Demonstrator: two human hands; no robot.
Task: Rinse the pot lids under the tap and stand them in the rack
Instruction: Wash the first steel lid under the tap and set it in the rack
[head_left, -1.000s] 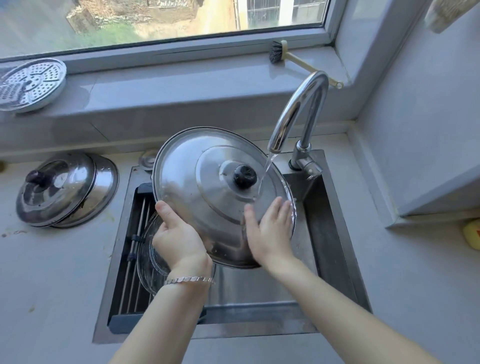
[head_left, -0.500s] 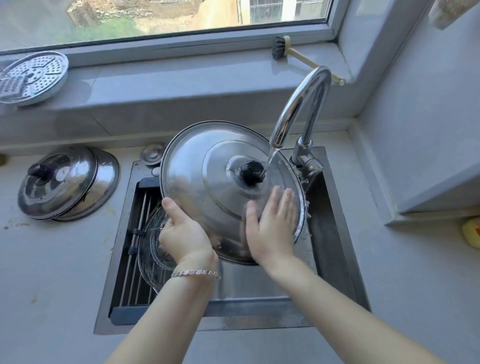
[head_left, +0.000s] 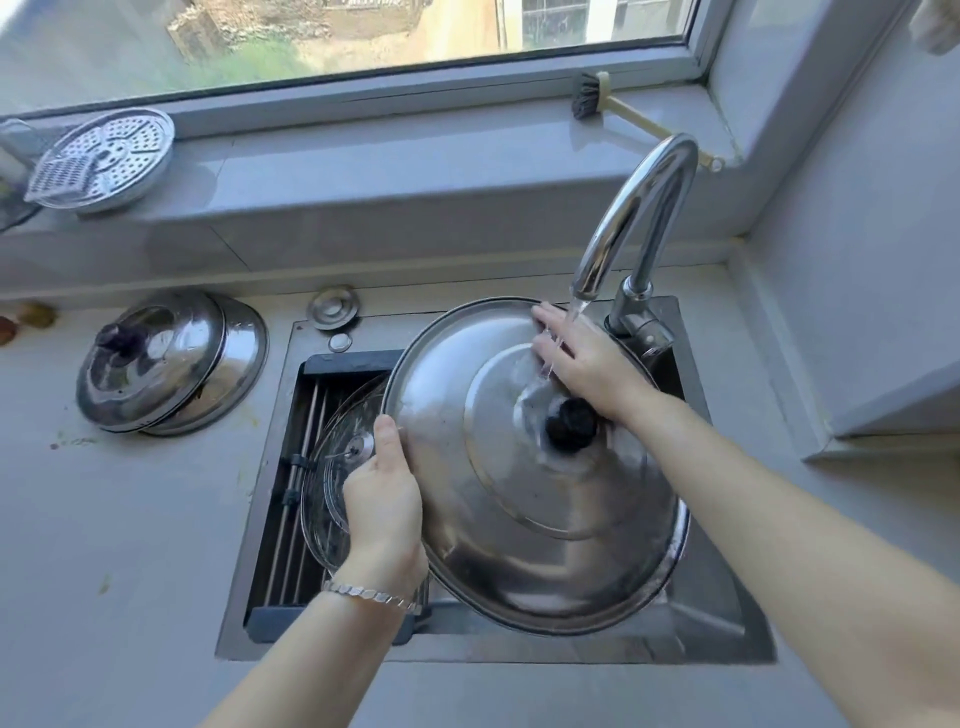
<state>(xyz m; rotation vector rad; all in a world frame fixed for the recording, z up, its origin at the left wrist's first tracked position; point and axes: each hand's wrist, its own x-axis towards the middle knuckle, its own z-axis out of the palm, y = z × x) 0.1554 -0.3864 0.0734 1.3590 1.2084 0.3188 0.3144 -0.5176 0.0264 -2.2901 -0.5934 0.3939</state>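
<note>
Over the sink (head_left: 717, 587) we hold the big steel lid (head_left: 519, 545) tilted under the running tap (head_left: 610, 234). Left hand (head_left: 384, 499) grips its left rim, thumb on top, other fingers hidden beneath. Right hand (head_left: 582, 353) lies flat on the far face, fingers together, in the stream.

Risk: one wet rim grip carries the weight. A slip would drop it onto the glass lid (head_left: 324, 493) in the rack (head_left: 306, 415).

Since a second ago, the right hand has gone from the near rim to the far edge.
</note>
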